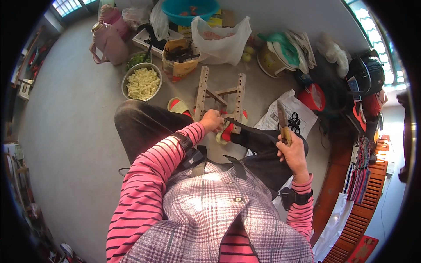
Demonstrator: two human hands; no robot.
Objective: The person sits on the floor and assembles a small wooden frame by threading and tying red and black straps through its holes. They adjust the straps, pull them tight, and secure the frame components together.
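Over my lap, near the wooden frame, my left hand (212, 121) is closed with its fingers pinched on one end of a dark strap (247, 127), which stretches right across my leg. The low wooden frame (240, 94), with rows of holes in its two uprights, stands between my feet. Farther right, my right hand (293, 152) grips a yellow-handled blade (282, 116) pointing up and away; whether it is a knife or scissors cannot be made out. Just beyond it, a bundle of black cord (294, 122) lies on a printed white sheet (272, 111).
A metal bowl of pale cut food (143, 83) sits left of the frame. Behind stand a carton with dark strips (180, 61), a white plastic bag (221, 41), a blue basin (190, 13), pink flasks (109, 44) and a bucket (274, 61). A red container (312, 97) is at right.
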